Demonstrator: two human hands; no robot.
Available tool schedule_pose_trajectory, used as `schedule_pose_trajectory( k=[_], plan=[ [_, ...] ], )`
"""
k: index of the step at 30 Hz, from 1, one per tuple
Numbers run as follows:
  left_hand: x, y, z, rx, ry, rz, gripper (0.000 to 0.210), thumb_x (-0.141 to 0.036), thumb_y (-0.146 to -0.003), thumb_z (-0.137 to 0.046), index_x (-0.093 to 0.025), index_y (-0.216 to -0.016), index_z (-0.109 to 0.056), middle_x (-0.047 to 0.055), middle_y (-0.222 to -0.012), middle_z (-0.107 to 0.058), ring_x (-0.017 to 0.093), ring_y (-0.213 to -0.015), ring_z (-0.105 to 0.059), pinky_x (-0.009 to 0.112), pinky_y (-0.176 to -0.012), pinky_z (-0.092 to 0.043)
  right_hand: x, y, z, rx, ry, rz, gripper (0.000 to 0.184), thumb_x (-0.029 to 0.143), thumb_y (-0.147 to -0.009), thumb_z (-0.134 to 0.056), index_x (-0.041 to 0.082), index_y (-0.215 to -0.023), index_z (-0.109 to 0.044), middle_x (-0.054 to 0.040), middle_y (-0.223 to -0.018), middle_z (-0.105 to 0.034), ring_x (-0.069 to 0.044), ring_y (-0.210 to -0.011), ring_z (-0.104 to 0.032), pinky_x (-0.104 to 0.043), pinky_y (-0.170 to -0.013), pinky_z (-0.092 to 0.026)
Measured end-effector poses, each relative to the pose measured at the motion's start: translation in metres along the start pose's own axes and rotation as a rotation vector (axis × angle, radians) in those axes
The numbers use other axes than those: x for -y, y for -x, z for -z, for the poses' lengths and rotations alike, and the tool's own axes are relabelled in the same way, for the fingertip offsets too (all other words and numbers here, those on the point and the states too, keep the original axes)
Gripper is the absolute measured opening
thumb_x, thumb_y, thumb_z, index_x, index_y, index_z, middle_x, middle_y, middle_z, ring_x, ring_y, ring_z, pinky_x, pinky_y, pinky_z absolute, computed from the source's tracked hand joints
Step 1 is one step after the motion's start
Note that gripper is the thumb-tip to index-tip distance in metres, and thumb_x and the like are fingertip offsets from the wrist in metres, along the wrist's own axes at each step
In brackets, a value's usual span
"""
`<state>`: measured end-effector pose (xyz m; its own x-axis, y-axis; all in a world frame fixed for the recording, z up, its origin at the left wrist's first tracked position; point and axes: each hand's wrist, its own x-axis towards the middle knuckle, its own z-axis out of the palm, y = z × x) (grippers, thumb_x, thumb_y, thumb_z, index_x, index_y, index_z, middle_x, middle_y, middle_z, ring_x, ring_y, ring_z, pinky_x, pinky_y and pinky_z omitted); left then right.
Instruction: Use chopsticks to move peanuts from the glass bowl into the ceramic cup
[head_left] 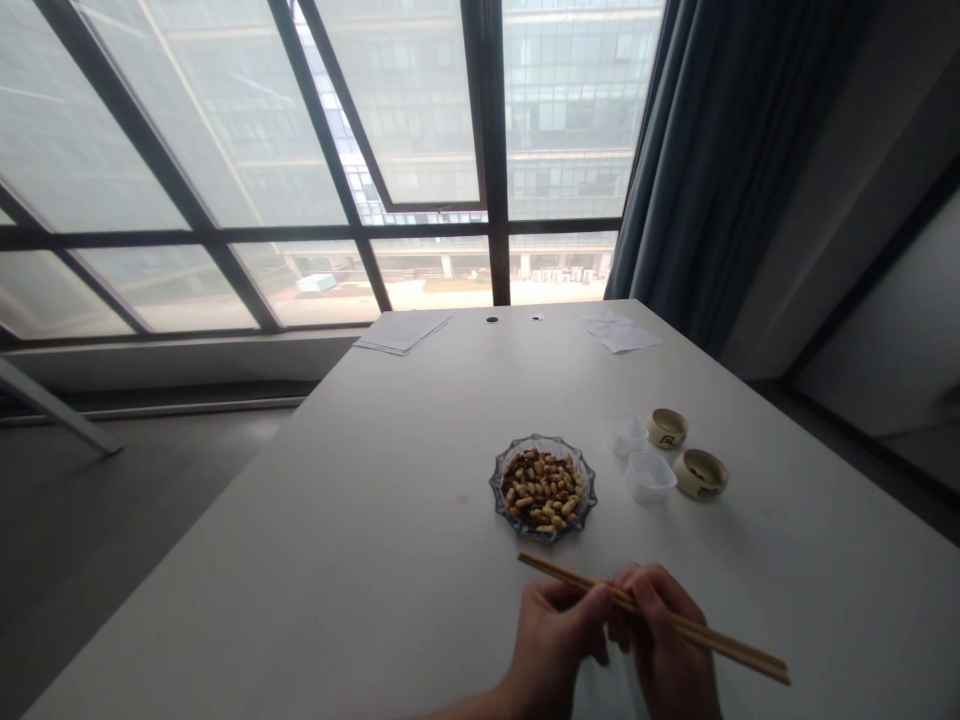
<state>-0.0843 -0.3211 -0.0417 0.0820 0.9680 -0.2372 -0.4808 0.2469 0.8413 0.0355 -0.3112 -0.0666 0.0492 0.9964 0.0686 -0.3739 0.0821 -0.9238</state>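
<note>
A pair of wooden chopsticks (pixel 731 645) slants across both hands, tips pointing left near the front of the glass bowl. My right hand (pixel 667 625) is closed round their middle. Close beside it, my left hand (pixel 559 625) pinches the chopsticks nearer the tips with thumb and fingers. Beyond the hands stands a scalloped glass bowl (pixel 499 505) filled with peanuts (pixel 546 488) in their shells and some small dark pieces among them. The chopsticks are apart from the peanuts.
Right of the bowl stand two clear plastic containers (pixel 651 480) and two small beige ceramic bowls (pixel 701 490), the nearer one with a little something inside. Papers (pixel 405 332) lie at the far left of the white table (pixel 360 560), more sheets (pixel 619 332) at the far right.
</note>
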Motion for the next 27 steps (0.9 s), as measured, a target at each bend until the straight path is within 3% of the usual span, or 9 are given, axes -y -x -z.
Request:
schedule_pose_trajectory(
  k=[8,12,16,27],
  plan=[
    [0.008,-0.003,0.0,-0.065,0.187,0.054,0.053,-0.058,-0.068,-0.091,-0.007,-0.071,-0.074,0.0,-0.055,-0.054,0.01,-0.048,-0.05,0.021,-0.048,-0.033,0.001,0.001,-0.002,0.02,0.053,0.063,0.041,0.043,-0.094,-0.072,0.02,-0.063,-0.06,-0.0012,-0.058,-0.061,-0.015,-0.049,-0.058,-0.026,-0.047,-0.049],
    [0.009,-0.001,0.001,-0.036,0.106,0.038,0.058,-0.063,-0.07,-0.087,-0.007,-0.067,-0.073,0.002,-0.052,-0.055,0.011,-0.047,-0.05,0.022,-0.046,-0.031,-0.001,0.003,0.0,0.068,-0.058,0.054,0.04,0.041,-0.096,-0.07,0.02,-0.063,-0.058,-0.0006,-0.06,-0.061,-0.014,-0.047,-0.056,-0.026,-0.044,-0.047],
    [0.007,0.0,0.001,-0.065,-0.002,0.014,0.06,-0.066,-0.07,-0.086,-0.01,-0.06,-0.068,0.002,-0.05,-0.054,0.009,-0.045,-0.045,0.022,-0.046,-0.029,-0.004,0.004,0.003,0.031,-0.019,0.055,0.041,0.038,-0.097,-0.069,0.02,-0.062,-0.057,-0.0001,-0.055,-0.058,-0.015,-0.048,-0.057,-0.026,-0.048,-0.049],
    [0.006,0.001,0.0,-0.026,-0.001,0.048,0.061,-0.066,-0.072,-0.084,-0.007,-0.062,-0.071,0.006,-0.055,-0.059,0.011,-0.05,-0.051,0.022,-0.048,-0.031,-0.009,0.005,0.005,0.006,0.006,0.095,0.038,0.045,-0.096,-0.068,0.02,-0.068,-0.065,-0.0022,-0.06,-0.063,-0.016,-0.048,-0.058,-0.026,-0.044,-0.049]
  ],
)
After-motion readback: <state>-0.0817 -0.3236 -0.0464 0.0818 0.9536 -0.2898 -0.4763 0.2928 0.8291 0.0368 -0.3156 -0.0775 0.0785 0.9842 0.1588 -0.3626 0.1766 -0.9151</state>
